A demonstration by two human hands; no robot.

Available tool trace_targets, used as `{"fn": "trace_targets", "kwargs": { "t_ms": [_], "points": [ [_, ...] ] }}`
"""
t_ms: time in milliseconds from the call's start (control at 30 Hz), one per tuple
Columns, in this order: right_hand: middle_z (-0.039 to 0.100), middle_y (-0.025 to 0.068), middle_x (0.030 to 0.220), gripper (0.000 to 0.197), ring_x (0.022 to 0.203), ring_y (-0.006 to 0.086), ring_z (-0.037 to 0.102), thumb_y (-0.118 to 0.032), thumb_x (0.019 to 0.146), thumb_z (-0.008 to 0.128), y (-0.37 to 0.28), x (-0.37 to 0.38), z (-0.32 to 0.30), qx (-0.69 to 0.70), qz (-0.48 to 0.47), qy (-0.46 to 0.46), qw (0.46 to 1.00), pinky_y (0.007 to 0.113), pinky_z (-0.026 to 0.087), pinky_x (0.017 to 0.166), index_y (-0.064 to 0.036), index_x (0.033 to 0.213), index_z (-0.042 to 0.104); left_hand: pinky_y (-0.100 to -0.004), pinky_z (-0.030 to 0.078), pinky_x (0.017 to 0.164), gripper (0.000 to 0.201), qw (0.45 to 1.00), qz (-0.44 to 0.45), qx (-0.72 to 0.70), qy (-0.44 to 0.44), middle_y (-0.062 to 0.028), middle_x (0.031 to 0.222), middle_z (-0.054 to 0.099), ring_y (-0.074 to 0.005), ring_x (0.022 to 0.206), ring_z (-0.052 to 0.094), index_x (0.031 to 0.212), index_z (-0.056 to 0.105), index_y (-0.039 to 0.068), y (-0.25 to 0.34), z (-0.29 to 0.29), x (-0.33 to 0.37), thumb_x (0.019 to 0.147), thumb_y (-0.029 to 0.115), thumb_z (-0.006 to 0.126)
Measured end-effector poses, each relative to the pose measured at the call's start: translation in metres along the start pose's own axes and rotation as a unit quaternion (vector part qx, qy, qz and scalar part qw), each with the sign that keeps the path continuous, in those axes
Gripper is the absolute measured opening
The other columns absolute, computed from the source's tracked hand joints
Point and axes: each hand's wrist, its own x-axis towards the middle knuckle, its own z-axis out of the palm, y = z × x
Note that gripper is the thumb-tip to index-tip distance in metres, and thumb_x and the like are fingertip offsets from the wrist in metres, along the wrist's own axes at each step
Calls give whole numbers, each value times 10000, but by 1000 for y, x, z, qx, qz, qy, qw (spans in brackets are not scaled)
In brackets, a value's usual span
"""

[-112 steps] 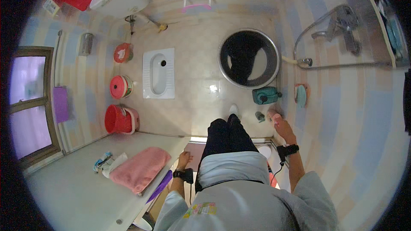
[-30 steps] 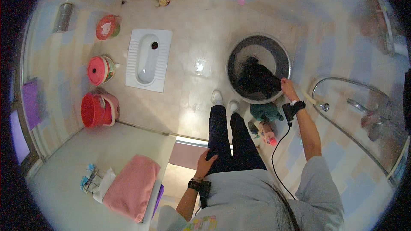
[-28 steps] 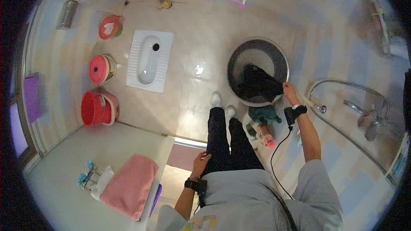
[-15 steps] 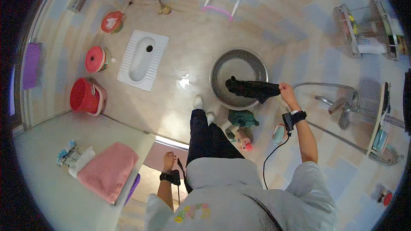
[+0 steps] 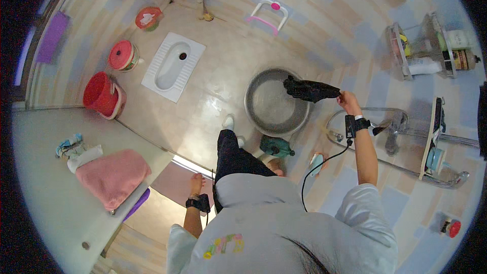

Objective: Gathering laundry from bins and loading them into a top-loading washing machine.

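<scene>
My right hand point(image 5: 348, 101) is closed on one end of a bunched black cloth point(image 5: 310, 90), whose exact kind I cannot make out. The cloth stretches leftward from my fingers, over the far right side of a large round metal basin point(image 5: 247, 105) on the floor. Inside the basin, the grey bottom shows. Low at my left side, beside my leg, hangs my left hand point(image 5: 196, 183); its fingers are slightly apart and it holds nothing.
A dark green item point(image 5: 276, 145) lies just before the basin. The squat toilet point(image 5: 163, 77) is set in the floor to the left, with red buckets point(image 5: 99, 94) beyond it. On the right wall are a shower tap point(image 5: 390, 142) and a shelf rack point(image 5: 406, 58).
My right hand has moved away from me, carrying the black cloth from across the basin's middle toward its far right rim. The whole view has shifted somewhat. My left hand still hangs low.
</scene>
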Motion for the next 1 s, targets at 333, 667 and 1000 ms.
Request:
{"fn": "trace_targets", "kwargs": {
  "t_ms": [333,667,1000],
  "points": [
    [508,58,628,143,535,141,498,-149,842,494,-46,-2,-35,-99,12,-2,995,240,421,459,-35,757,482,-265,438,439,303,1000,-22,-20,10,-104,748,602,-163,564,572,1025,493,81,-7,18,-36,856,332,500],
    [437,77,575,159,523,183,460,-94,817,506,-14,22,-51,-293,-79,-84,949,258,380,462,-28,692,434,-273,423,431,283,993,-27,-108,34,-80,712,591,-157,537,553,1012,503,91,-29,23,-78,852,324,498],
    [467,70,565,192,497,189,481,-139,806,535,24,-10,0,-174,63,0,983,264,408,438,-51,658,450,-263,432,420,286,993,0,-44,106,-90,690,604,-150,523,567,983,521,47,-61,24,-126,854,297,468]
  ]
}}
